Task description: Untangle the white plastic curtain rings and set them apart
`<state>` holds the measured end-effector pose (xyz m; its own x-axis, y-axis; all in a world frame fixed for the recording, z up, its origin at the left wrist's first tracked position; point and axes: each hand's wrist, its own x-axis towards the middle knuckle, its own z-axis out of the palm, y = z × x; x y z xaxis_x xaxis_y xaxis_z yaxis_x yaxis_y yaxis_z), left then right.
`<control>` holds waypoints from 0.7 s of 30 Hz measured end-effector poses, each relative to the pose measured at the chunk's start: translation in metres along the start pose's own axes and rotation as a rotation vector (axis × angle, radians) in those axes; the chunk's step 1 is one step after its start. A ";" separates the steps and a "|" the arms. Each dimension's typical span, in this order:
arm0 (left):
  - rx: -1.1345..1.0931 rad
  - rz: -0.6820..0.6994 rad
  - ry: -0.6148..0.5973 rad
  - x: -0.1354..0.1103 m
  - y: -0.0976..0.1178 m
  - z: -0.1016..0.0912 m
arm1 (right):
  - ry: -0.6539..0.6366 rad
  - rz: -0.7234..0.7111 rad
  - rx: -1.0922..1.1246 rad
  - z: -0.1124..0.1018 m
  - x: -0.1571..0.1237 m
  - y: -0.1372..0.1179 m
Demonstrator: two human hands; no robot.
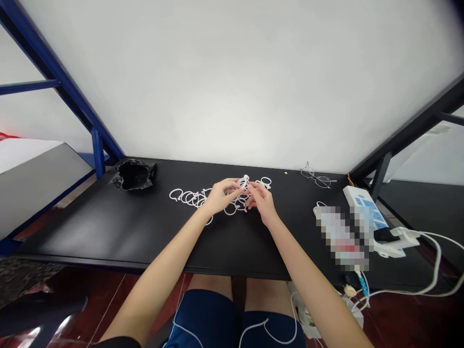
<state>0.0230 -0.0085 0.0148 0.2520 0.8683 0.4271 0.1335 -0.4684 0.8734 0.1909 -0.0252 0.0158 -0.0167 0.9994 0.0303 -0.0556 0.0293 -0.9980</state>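
Several white rings, each with a small knob or eyelet, lie in a loose row and heap on the black table (145, 232). At the row's left end is one ring (176, 195), and another ring (266, 181) lies at the far right of the heap. My left hand (224, 194) and my right hand (262, 200) meet over the heap. Between their fingertips is a white ring (245, 181), its knob pointing up, pinched by thumb and fingers on both sides. My hands partly cover the rings beneath them.
A crumpled black plastic bag (134, 175) stands open at the back left. To the right are eyeglasses (315, 178), a blurred phone (342, 239), a white power strip (366, 205) and white cables (437, 261). A white wall (224, 87) rises behind the table.
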 end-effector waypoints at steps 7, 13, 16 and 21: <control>-0.161 -0.088 -0.105 -0.008 0.003 0.017 | 0.066 -0.029 0.080 0.002 -0.002 -0.001; -0.176 -0.153 -0.141 -0.008 0.008 0.012 | 0.010 0.014 0.185 0.001 -0.002 -0.005; -0.225 -0.236 -0.167 -0.008 0.009 0.011 | 0.021 -0.008 0.166 0.000 -0.001 -0.003; -0.322 -0.320 -0.149 -0.006 0.004 0.013 | 0.024 -0.040 0.138 -0.001 0.000 0.001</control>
<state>0.0349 -0.0177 0.0125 0.3849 0.9167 0.1075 -0.0712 -0.0866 0.9937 0.1915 -0.0250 0.0144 0.0121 0.9977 0.0673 -0.1922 0.0684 -0.9790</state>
